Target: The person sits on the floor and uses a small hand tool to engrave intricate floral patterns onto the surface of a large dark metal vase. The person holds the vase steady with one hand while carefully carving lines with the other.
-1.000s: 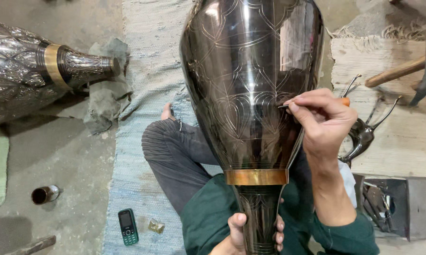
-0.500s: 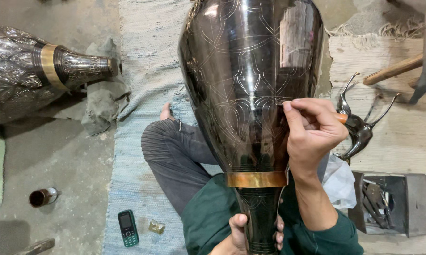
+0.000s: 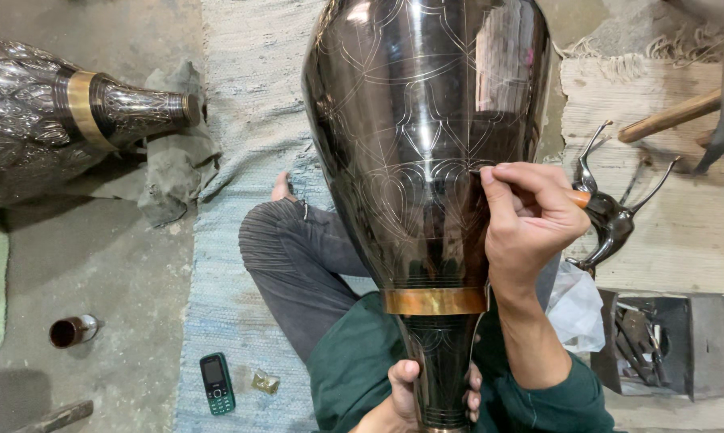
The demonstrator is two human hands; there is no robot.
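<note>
A large dark metal vase (image 3: 422, 136) with fine engraved lines and a brass band (image 3: 434, 301) lies across my lap, neck toward me. My left hand (image 3: 414, 397) grips the narrow neck near the bottom edge. My right hand (image 3: 530, 220) is closed on a thin engraving tool with an orange handle (image 3: 580, 197), its tip pressed against the vase's right side on the scratched pattern. My bent leg in grey trousers (image 3: 298, 265) lies under the vase.
A second embossed silver vase (image 3: 49, 120) lies on a cloth at the left. On the floor are a small metal cup (image 3: 71, 330), a green mobile phone (image 3: 216, 383), metal divider tools (image 3: 610, 216), a grey toolbox (image 3: 659, 341) and a wooden handle (image 3: 671, 116).
My right hand has slid left and slightly down along the vase's side with the tool. The left hand stays on the neck.
</note>
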